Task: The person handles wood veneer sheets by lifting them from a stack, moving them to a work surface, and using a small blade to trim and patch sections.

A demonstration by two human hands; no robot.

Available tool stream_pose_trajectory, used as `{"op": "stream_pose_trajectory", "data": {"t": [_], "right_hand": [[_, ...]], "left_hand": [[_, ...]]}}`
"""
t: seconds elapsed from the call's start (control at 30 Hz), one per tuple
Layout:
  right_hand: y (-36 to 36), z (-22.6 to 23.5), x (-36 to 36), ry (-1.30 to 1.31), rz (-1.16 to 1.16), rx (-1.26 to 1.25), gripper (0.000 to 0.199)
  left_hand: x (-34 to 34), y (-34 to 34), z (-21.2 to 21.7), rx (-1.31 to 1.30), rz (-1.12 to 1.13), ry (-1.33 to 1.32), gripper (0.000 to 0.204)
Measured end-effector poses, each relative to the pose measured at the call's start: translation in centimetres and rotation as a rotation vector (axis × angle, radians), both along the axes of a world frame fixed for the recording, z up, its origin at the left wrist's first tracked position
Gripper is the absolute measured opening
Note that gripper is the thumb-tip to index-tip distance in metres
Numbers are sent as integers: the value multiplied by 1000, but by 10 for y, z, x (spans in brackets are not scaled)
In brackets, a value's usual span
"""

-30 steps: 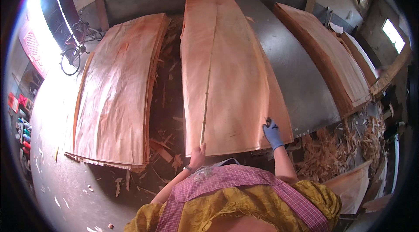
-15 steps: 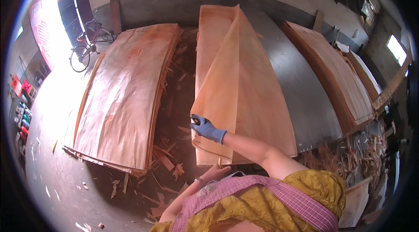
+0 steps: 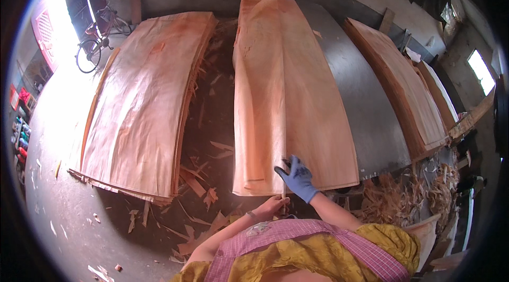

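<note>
In front of me a long stack of thin wood veneer sheets point(image 3: 321, 139) lies on a dark panel. Its top left sheet point(image 3: 260, 117) covers the left half, its right edge making a lengthwise line down the middle and its far corner sticking up. My right hand point(image 3: 299, 180), in a blue glove with black fingertips, is over that line near the front end, fingers apart. At the front edge my bare left hand point(image 3: 271, 206) is closed beside a narrow pale strip point(image 3: 283, 194). It seems to grip this strip, whose kind I cannot make out.
Another veneer stack point(image 3: 143, 107) lies to the left, and a third point(image 3: 400, 80) stands right of the bare dark panel point(image 3: 366, 107). Wood scraps point(image 3: 207, 194) litter the floor between stacks, with shavings point(image 3: 392, 200) heaped at right. A bicycle point(image 3: 95, 43) stands near the bright doorway.
My right hand has moved right, from the lifted flap's left edge to the middle line. The raised flap has come down flatter over the left half. My left hand stays at the front edge.
</note>
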State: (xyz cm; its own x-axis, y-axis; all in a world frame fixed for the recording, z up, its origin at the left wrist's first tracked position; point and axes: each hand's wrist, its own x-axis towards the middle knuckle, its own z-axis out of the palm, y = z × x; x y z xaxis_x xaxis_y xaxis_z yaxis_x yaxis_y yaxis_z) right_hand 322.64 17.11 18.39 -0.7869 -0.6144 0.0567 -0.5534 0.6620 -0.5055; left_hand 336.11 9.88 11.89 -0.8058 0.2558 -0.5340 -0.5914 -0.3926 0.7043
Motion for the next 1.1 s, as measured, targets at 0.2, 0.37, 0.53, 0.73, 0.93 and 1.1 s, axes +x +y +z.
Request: {"op": "stream_pose_trajectory", "data": {"t": [0.2,0.37,0.53,0.73,0.93,1.1], "right_hand": [[47,-44,19,-570,-314,-350,29],[50,49,-4,-710,-383,-725,16],[108,187,-57,-651,-471,-720,26],[332,84,-197,-634,-279,-1092,28],[482,57,-189,-839,-540,-1213,28],[591,50,-157,-741,-527,-1060,30]], "left_hand": [[-4,3,27,80,-125,229,38],[15,-8,55,407,-216,310,52],[48,13,37,756,177,229,101],[59,66,5,783,1098,200,106],[101,116,-25,499,1462,296,67],[124,185,-18,348,1476,107,47]]}}
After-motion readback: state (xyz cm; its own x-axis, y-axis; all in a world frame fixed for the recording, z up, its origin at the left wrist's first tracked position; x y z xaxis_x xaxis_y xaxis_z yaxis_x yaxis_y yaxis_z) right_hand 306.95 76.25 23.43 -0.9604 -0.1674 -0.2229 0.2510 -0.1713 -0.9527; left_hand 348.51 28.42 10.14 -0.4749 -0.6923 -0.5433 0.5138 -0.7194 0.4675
